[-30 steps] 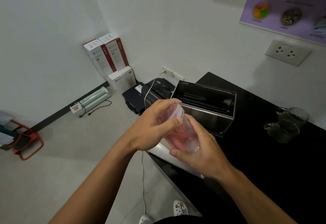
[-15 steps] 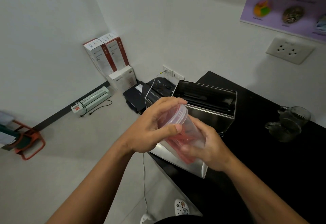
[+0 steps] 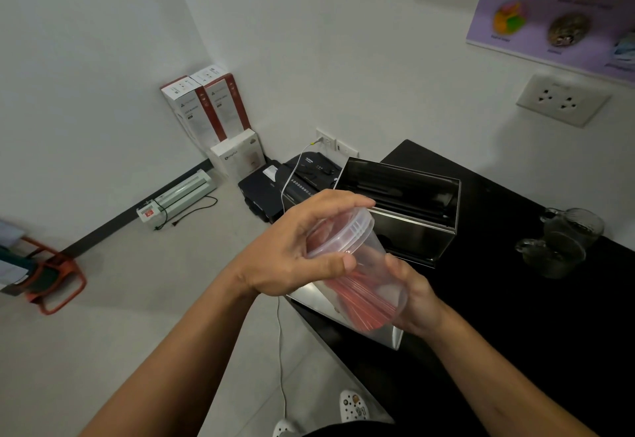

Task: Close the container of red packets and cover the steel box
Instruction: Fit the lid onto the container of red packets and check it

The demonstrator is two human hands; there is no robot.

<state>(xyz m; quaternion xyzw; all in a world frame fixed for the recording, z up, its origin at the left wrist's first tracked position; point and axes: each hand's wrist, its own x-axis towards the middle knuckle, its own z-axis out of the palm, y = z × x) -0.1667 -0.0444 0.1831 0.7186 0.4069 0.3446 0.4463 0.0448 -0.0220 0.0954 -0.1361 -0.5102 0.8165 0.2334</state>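
Note:
A clear plastic container (image 3: 371, 278) with red packets inside is held tilted above the counter's left edge. My left hand (image 3: 292, 254) wraps over its clear lid (image 3: 347, 230), fingers on the rim. My right hand (image 3: 412, 295) cups the container's base from the right. Behind them an open steel box (image 3: 412, 230) stands on the black counter (image 3: 515, 316), its dark inside showing. A flat steel lid (image 3: 323, 299) lies on the counter edge under the container, partly hidden by my hands.
Two glass mugs (image 3: 563, 244) stand on the counter at the right. On the floor beyond the counter are a black machine (image 3: 295, 185), white and red boxes (image 3: 209, 106), a laminator (image 3: 178, 196) and an orange stool (image 3: 48, 278). A white cable (image 3: 280, 333) hangs down.
The container has tilted further, its lid end swung up and to the right. My right hand has slid down to its base; my left hand stays on the lid.

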